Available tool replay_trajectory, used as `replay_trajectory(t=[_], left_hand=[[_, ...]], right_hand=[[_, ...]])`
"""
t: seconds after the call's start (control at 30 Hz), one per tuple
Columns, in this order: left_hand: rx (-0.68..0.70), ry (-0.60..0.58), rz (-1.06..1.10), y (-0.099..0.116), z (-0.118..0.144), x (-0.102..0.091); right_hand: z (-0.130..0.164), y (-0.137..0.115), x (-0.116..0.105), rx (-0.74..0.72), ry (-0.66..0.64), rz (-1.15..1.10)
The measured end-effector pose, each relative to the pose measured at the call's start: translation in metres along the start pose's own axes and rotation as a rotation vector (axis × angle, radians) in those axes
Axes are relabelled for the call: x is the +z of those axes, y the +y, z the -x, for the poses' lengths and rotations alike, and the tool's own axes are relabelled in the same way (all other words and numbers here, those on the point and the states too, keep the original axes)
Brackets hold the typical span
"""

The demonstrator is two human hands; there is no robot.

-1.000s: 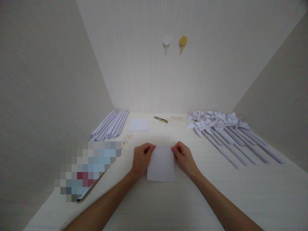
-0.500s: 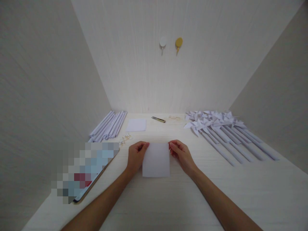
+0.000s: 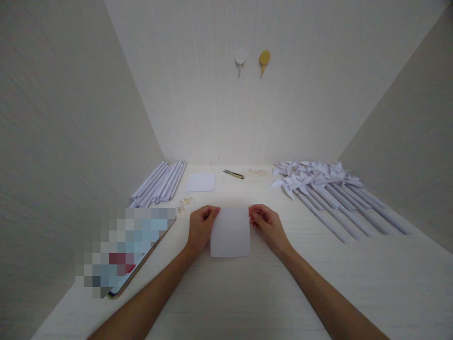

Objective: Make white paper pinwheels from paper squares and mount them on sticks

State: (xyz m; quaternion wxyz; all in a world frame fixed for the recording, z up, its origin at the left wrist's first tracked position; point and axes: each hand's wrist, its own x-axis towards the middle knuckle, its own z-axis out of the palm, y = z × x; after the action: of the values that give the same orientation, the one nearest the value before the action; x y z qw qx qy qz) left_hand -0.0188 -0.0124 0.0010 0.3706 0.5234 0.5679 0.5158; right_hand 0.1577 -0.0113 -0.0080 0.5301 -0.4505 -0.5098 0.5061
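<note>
1. Worktop (image 3: 226,302): pale wood-grain laminate, matte, boxed in by walls of the same finish on three sides.
2. Near left: flat dark-edged slab (image 3: 141,262), face blurred out, lying askew at the worktop's left edge.
3. Centre: white paper square (image 3: 230,232), thin, matte, lying flat, with its far edge apparently raised slightly by the fingers.
4. Left hand (image 3: 201,227) clamped on the sheet's far-left corner, fingers curled over the edge. Right hand (image 3: 268,225) pinched shut on the far-right corner. A symmetric grip probably keeps the sheet square and taut.
5. Just left of the left hand: small heap of pale loose bits (image 3: 185,203), too small to identify.
6. Mid right: finished paper pinwheels (image 3: 325,189) on long rolled paper sticks, fanned out side by side with heads pointing far.
7. Far left: bundle of rolled paper tubes (image 3: 159,184), parallel, against the wall.
8. Far centre: spare stack of white sheets (image 3: 201,182), small cutter (image 3: 233,174), second pale heap (image 3: 257,172).
9. Back wall: two hooks (image 3: 252,59), one white, one yellow.
</note>
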Motion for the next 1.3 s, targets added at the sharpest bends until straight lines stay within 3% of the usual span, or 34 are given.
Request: replay_trajectory(t=[0.1, 0.23, 0.47, 0.63, 0.8, 1.07, 1.2, 1.3], left_hand=[[-0.039, 0.021, 0.060, -0.0005, -0.0035, -0.0024], [-0.097, 0.002, 0.135, -0.0014, -0.0059, -0.0032], [-0.135, -0.075, 0.170, 0.0012, -0.0027, -0.0012], [-0.109, -0.096, 0.121, 0.0041, 0.0000, 0.0004], [-0.067, -0.204, 0.090, 0.0022, 0.0014, 0.0022], [-0.048, -0.378, 0.104, 0.0000, 0.0003, 0.0047], [-0.189, -0.381, 0.255, 0.0027, -0.0005, 0.0031], [-0.385, -0.370, 0.590, 0.0079, -0.0025, 0.0006]], right_hand=[[0.0010, -0.0036, -0.0011, -0.018, -0.144, -0.094], [0.0030, -0.0069, -0.0021, 0.010, -0.358, -0.046], [0.0051, -0.0083, -0.0031, -0.009, -0.459, -0.024], [0.0046, -0.0067, -0.0036, -0.105, -0.379, 0.099], [0.0033, -0.0044, -0.0013, -0.159, -0.296, 0.151], [0.0054, -0.0030, 0.0042, -0.090, -0.260, 0.171], [0.0057, -0.0041, 0.0034, -0.060, -0.194, 0.213], [0.0050, -0.0042, 0.0031, -0.048, -0.035, 0.173]])
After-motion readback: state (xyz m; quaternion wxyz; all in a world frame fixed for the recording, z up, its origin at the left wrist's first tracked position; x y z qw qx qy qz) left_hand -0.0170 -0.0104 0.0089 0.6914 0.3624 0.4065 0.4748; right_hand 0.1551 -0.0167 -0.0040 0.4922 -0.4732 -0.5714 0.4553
